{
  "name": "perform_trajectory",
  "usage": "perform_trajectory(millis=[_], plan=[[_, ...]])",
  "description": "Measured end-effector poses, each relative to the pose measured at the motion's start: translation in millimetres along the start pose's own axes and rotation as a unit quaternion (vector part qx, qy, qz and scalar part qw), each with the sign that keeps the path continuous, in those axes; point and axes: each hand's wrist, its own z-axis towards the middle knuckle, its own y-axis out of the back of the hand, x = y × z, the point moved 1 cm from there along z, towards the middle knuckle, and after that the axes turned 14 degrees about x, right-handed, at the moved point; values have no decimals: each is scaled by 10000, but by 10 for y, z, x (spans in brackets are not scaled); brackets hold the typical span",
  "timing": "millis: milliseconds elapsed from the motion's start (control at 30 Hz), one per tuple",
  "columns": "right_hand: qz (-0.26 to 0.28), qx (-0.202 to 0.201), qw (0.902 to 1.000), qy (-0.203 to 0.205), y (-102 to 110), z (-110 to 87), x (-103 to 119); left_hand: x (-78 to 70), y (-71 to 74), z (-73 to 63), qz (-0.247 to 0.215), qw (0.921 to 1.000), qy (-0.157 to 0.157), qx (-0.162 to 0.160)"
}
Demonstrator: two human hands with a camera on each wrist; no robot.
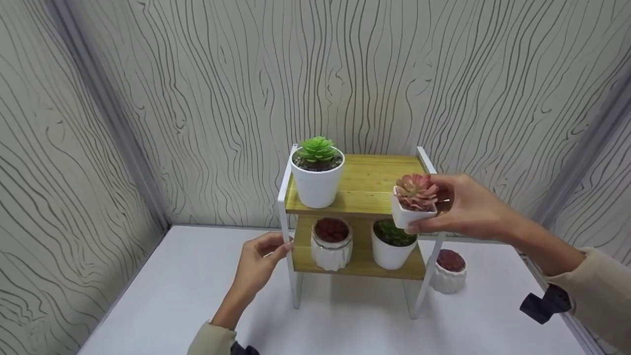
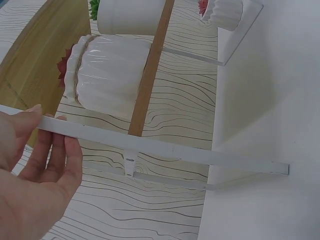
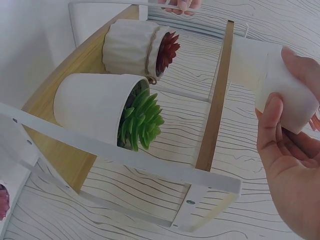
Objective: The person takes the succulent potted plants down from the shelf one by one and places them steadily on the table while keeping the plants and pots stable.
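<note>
White-framed rack (image 1: 350, 213) is set on tabletop (image 1: 162, 291); its left upright (image 1: 284, 222) is pinched in left hand's (image 1: 261, 259) grip, best kept braced. Larger pot (image 1: 318, 185) is seated at upper shelf's (image 1: 374, 170) left edge. Ribbed pot (image 1: 333, 254) and green-plant pot (image 1: 393, 254) are carried by lower shelf (image 1: 362, 256); second ribbed pot (image 1: 448, 281) is seen on tabletop, right of rack. Small square pot (image 1: 411, 215) is pinched by right hand (image 1: 471, 207) near upper shelf's front right corner; best kept level, right rail (image 1: 426, 160) avoided.

A pink succulent (image 1: 416, 191) and a green succulent (image 1: 317, 149) in white pots (image 1: 318, 187) contrast with yellow-brown shelves (image 1: 372, 182), a white table (image 1: 192, 281) and grey walls (image 1: 222, 98) with dark woodgrain lines.
</note>
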Motion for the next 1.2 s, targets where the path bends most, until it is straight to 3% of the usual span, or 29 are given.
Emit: perform_trajectory(millis=[467, 867, 1200], plan=[[-104, -358, 9993, 7, -66, -243, -117, -31, -2, -35, -16, 10000, 47, -32], [-105, -417, 9991, 8, -113, -431, -298, -13, 10, -32, 35, 10000, 51, -44], [-72, -743, 9971, -115, -35, -609, -486, -15, 15, -23, 7, 9999, 105, 6]])
